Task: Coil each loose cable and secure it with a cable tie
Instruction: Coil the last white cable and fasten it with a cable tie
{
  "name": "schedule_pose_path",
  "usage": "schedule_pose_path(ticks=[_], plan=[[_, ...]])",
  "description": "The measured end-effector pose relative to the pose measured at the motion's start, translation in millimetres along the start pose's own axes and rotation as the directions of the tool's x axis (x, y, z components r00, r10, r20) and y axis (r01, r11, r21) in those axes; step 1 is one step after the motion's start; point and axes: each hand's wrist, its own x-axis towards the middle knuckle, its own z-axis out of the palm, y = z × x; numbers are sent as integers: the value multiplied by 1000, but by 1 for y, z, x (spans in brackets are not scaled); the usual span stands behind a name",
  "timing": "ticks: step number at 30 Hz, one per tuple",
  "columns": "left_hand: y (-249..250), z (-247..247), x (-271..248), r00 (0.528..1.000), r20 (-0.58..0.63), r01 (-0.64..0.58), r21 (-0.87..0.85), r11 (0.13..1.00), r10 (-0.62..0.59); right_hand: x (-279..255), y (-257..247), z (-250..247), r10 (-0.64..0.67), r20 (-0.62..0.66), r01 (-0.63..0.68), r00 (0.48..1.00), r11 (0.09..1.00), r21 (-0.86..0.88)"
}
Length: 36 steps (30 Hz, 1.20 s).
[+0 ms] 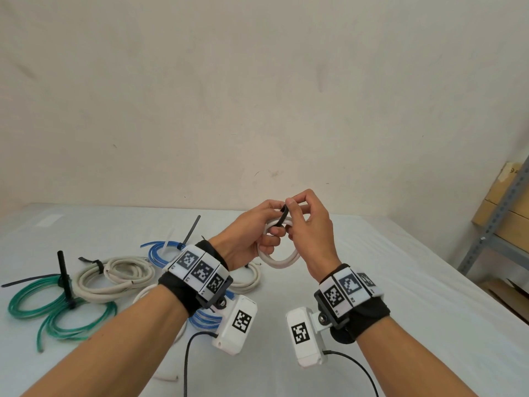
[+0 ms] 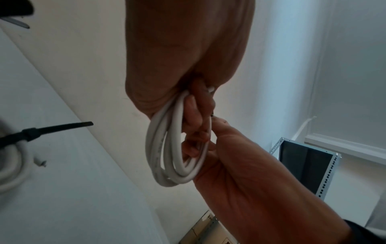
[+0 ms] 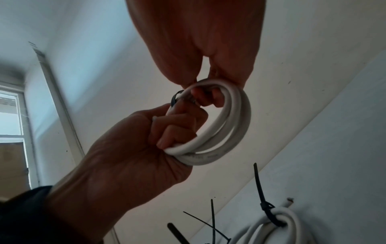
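White cable coil [image 1: 279,257] gripped by left hand [image 1: 252,239]; right hand [image 1: 309,227] pinches black cable tie [image 1: 283,214]; print on jacket unreadable.

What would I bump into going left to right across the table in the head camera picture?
Green cable → beige cable → blue cable → left hand → white coil, held up with a black tie → right hand → shelf.

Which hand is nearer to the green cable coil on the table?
Left. The left hand grips the white coil above the table, on the side toward the green cable coil. The right hand, pinching the black cable tie, is farther away.
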Motion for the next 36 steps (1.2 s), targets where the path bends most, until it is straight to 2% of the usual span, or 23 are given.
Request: schedule_pose_path(ticks=[4, 7, 11, 13, 20, 25, 31, 34, 36], plan=[[-4, 1, -1, 1000, -5, 18, -79, 997, -19, 2, -1, 0, -45, -30, 43, 999, 998, -40], [-4, 4, -4, 1000, 1, 25, -106, 994, -25, 4, 0, 1, -117, -45, 109, 992, 983, -150], [-2, 5, -5, 1000, 14, 26, -65, 998, -25, 6, -3, -3, -190, -27, 172, 981, 932, -319], [-1, 4, -6, 999, 14, 30, -54, 998, -29, 9, -6, -6, -227, -11, 211, 974, 919, -332], [-2, 0, -12, 999, 43, 21, -26, 999, -20, 15, -8, -6, -200, -19, 191, 980, 957, -218], [-7, 0, -15, 999, 13, 33, -103, 994, -31, 20, -9, -5, -136, -56, 127, 989, 981, -144], [-12, 7, -16, 998, -55, 19, -2, 1000, -19, 29, -5, -9, -67, -110, 55, 992, 992, -110], [-12, 8, -13, 996, -82, 27, 15, 1000, -25, 27, -7, -9, -7, -61, 8, 998, 1000, 15], [-12, 7, -11, 994, -100, 37, -16, 999, -39, 26, -10, -11, 73, 59, -82, 996, 985, 153]])
